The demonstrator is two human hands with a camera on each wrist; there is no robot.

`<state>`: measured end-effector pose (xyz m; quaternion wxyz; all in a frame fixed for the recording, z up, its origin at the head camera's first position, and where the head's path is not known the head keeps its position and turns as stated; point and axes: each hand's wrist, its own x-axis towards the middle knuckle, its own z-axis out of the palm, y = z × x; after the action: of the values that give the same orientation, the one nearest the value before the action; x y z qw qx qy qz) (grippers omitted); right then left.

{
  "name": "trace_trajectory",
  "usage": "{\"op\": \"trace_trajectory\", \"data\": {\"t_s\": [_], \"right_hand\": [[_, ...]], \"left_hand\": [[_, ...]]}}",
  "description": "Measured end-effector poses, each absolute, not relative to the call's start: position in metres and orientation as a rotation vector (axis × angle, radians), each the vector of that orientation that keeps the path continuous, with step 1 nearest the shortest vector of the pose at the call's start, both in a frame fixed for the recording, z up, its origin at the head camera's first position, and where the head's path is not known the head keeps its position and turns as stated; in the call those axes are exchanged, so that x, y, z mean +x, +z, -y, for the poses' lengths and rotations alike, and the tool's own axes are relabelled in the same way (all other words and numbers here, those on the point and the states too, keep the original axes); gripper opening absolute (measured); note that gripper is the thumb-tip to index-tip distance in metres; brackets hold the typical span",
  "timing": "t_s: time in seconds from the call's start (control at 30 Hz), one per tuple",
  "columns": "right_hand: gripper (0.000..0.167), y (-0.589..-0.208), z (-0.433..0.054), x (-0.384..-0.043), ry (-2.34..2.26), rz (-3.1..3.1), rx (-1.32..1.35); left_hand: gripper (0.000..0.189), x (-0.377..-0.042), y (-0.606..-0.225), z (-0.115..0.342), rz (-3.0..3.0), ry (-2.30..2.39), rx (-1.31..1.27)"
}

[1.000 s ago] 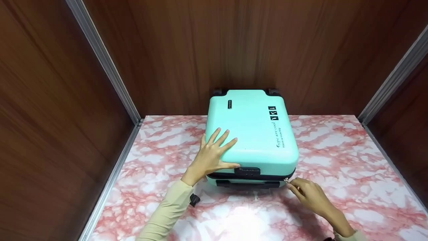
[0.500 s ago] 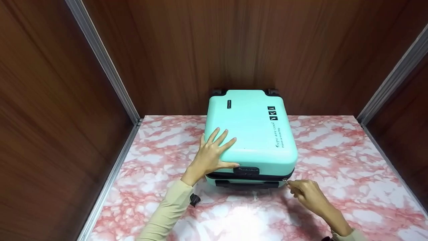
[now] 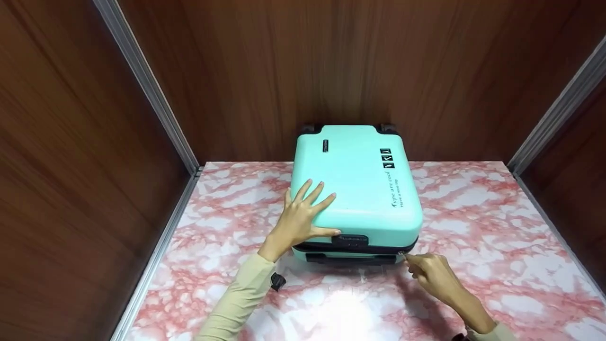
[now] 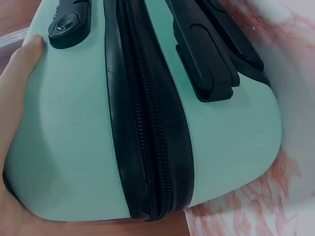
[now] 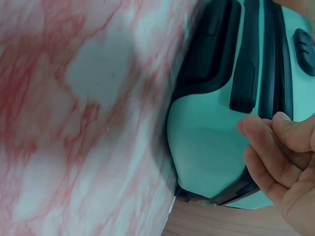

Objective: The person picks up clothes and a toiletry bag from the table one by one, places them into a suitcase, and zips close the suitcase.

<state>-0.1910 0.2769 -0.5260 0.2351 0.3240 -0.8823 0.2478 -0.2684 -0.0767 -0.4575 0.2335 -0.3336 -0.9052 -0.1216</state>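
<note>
A mint-green hard-shell suitcase (image 3: 355,180) lies flat on the table. My left hand (image 3: 297,219) rests on its near left corner with fingers spread, the thumb beside the black combination lock (image 3: 350,240). At the near right corner my right hand (image 3: 433,274) pinches the small metal zipper pull (image 3: 401,254). The right wrist view shows thumb and fingertips meeting at the black zipper band (image 5: 275,98); they hide the pull there. Two rows of zipper teeth (image 4: 147,113) show in the left wrist view. Below the band sits a black carry handle (image 4: 204,59).
The table (image 3: 473,227) has a red and white marbled top. Brown wood-grain panels (image 3: 341,61) with metal corner posts (image 3: 147,80) stand at the back and sides. The suitcase's wheels (image 3: 308,129) face the back panel. A small black object (image 3: 278,281) is by the left forearm.
My right hand has shifted slightly left along the zipper with the pull, and its fingers are more curled. The left hand and the suitcase stay in place.
</note>
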Motion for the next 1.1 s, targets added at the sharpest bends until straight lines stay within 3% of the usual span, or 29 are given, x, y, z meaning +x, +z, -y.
{"op": "trace_trajectory", "data": {"t_s": [1.1], "right_hand": [[0.037, -0.526, -0.263, -0.187, 0.663, 2.384, 0.882]], "left_hand": [[0.089, -0.269, -0.455, 0.076, 2.513, -0.348, -0.917]]}}
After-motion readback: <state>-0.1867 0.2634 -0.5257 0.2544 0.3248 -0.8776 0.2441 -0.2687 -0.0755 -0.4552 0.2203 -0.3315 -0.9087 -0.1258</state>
